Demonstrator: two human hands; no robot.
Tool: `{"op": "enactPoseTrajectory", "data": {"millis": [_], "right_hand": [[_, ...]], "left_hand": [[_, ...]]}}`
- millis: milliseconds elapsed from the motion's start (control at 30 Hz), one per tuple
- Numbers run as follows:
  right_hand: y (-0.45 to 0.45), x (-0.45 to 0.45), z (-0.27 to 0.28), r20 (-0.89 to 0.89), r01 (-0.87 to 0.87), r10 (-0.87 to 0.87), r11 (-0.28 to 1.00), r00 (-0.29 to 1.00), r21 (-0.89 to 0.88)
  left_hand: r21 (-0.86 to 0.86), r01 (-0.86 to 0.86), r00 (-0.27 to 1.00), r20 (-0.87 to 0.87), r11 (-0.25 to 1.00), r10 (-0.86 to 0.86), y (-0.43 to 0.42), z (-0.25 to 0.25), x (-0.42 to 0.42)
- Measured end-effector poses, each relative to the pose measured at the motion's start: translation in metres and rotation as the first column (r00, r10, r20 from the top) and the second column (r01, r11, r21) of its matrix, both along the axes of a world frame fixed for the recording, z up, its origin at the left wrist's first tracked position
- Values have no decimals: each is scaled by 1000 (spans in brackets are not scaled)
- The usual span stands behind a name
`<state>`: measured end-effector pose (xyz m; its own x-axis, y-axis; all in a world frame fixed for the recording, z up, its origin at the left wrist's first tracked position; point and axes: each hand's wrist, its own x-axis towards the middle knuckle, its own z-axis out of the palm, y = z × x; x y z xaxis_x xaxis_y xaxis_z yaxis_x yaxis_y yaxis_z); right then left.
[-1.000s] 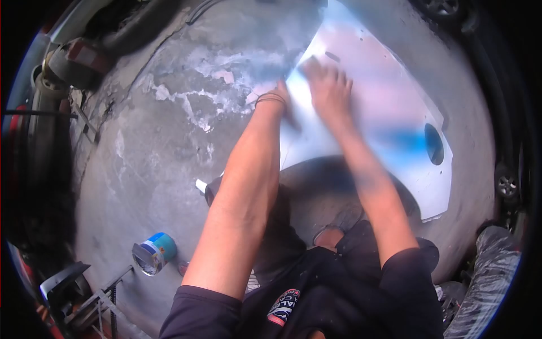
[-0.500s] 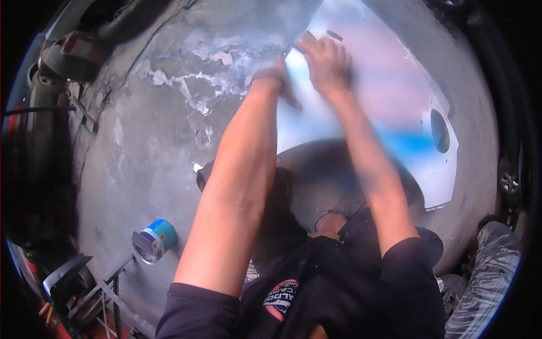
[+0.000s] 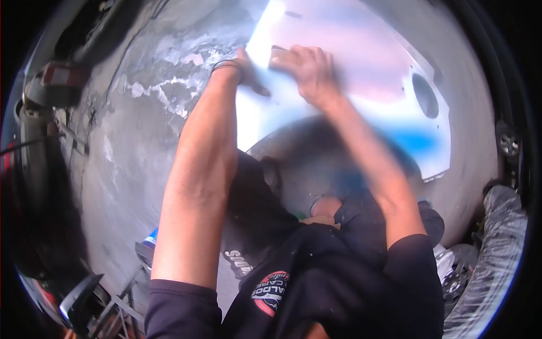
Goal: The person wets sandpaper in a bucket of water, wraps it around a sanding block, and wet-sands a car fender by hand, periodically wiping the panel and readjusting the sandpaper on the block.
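Observation:
A large panel [image 3: 361, 62], white with pinkish and blue patches, lies in front of me, with a curved cut-out on its near side and an oval hole at the right. My right hand [image 3: 310, 70] is on the panel, its fingers closed over a small flat block [image 3: 278, 56] whose end shows at the fingertips. At the panel's left edge is my left hand [image 3: 248, 73], its thumb apart from the other fingers and nothing visible in it. Blur softens both hands.
A blue can [image 3: 149, 240] is partly hidden behind my left forearm. Metal stands [image 3: 121, 308] are at the lower left, a wrapped roll [image 3: 491, 254] at the lower right. Dark vehicle parts line both sides. My foot [image 3: 327, 206] is below the cut-out.
The view has shifted, and the panel sits further left and higher in it. My right hand has moved with the block back toward me along the panel; my left hand stays by the edge.

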<state>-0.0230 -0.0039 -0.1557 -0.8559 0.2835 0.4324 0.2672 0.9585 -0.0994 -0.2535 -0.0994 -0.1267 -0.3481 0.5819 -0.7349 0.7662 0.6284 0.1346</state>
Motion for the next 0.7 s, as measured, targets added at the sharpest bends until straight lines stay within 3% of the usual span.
{"op": "enactPoseTrajectory", "data": {"millis": [67,200,267,333,400,467,567,700], "right_hand": [[11,27,1,25,-70,70,998,997,-6],[47,173,27,119,47,-40,997,992,-56],[55,205,28,112,58,-52,997,992,-54],[50,196,27,47,83,-85,996,995,37],[34,142,7,-59,-23,24,1000,998,18],[0,63,-15,-85,-93,87,994,993,-65],[-30,6,-31,-101,-53,48,998,994,-41],[-16,100,-13,-27,-92,89,988,996,-124]], "left_hand": [[21,40,999,32,999,-41,-2,4,-1],[53,35,999,14,998,-35,-3,2,2],[43,24,999,31,999,-26,-2,-3,0],[24,26,999,35,999,-26,-3,-7,0],[29,64,996,-61,998,-62,1,-11,1],[3,166,981,-101,986,-165,5,-43,-14],[-170,459,839,-239,872,-489,21,-150,-77],[-43,332,941,-50,942,-334,5,-186,-99]]}}
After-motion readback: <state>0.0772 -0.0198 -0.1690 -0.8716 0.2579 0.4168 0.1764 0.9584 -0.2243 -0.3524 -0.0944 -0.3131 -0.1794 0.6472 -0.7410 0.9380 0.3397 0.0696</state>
